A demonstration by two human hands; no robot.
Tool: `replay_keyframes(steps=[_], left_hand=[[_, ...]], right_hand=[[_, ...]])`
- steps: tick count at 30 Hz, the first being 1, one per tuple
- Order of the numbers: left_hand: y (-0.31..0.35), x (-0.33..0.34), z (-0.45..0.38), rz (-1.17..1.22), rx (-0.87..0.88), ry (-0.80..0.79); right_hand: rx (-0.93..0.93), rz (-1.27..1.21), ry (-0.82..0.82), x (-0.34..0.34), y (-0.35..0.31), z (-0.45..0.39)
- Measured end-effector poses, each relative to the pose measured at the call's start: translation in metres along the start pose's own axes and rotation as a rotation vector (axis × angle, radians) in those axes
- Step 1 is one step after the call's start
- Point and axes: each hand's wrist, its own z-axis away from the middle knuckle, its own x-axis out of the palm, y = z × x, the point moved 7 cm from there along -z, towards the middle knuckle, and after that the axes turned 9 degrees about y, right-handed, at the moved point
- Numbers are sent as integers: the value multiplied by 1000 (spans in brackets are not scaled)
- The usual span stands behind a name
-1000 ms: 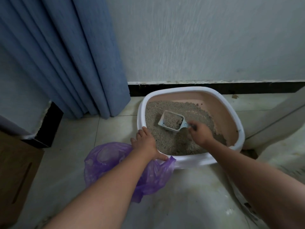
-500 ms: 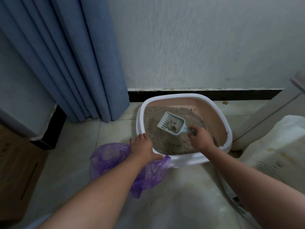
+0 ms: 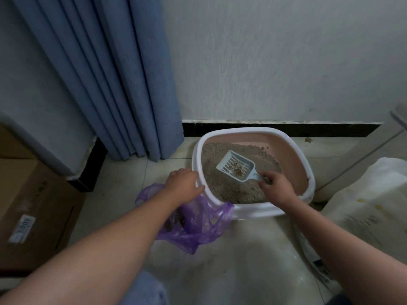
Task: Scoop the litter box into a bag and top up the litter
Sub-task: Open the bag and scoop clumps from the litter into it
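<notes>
Fingers (image 3: 267,180) of my right hand (image 3: 278,190) pinch the scoop (image 3: 236,169) handle, its long axis pointing up-left toward the bag (image 3: 198,221) under my left hand (image 3: 182,186).

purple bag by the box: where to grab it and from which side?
Grip the bag at its loose upper rim nearest the litter box, where the film bunches into a raised flap. Come from above on the near side: the left hand rests on the box's white rim just above the bag's mouth, and the bag lies slumped on the floor, so its lower folds probably offer little to pinch.
</notes>
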Motion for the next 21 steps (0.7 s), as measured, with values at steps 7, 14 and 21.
replay_keyframes(steps=[7,14,21], left_hand=[[-80,-22,33,-100,-278,-166],[-116,-23,64,-14,-512,-293],[-123,-23,59,274,-646,-212]], right_hand=[[-204,22,-121,27,-55,33],[-354,132,-335,87,-92,65],[-428,318,-248,103,-102,77]])
